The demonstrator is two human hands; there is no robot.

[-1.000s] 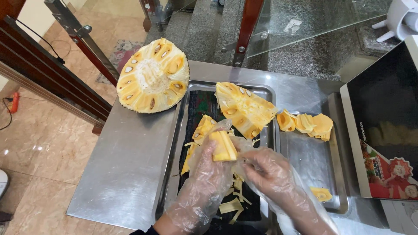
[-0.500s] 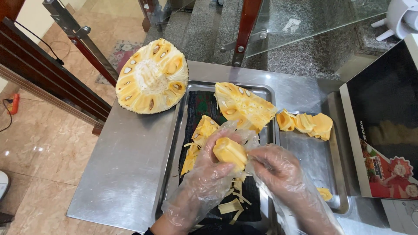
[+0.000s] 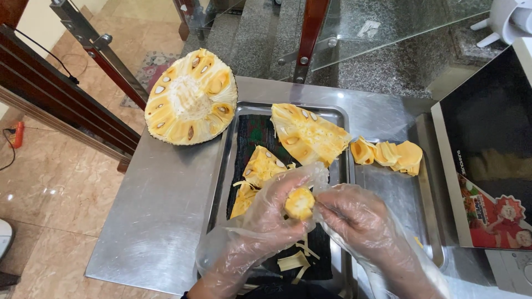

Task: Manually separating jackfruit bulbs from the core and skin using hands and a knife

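Note:
Both my hands wear loose clear plastic gloves. My left hand (image 3: 265, 221) grips a yellow jackfruit pod (image 3: 299, 203) over the left steel tray (image 3: 223, 160). My right hand (image 3: 357, 218) touches the pod's right side with pinched fingers. Under the hands lie a jackfruit wedge (image 3: 306, 133), a smaller jackfruit piece (image 3: 260, 166) and pale fibre strips (image 3: 293, 260) on a dark mat. Cleaned pods (image 3: 388, 155) are piled on the right steel tray (image 3: 429, 221).
A halved jackfruit (image 3: 188, 99) rests cut side up on the steel table's (image 3: 160, 221) far left corner. A dark box with a printed side (image 3: 487, 160) stands at the right. Tiled floor lies to the left, a railing and glass panel behind.
The pod has been turned in my left hand from its flat side to its end facing up. My right hand has closed in on it from the right.

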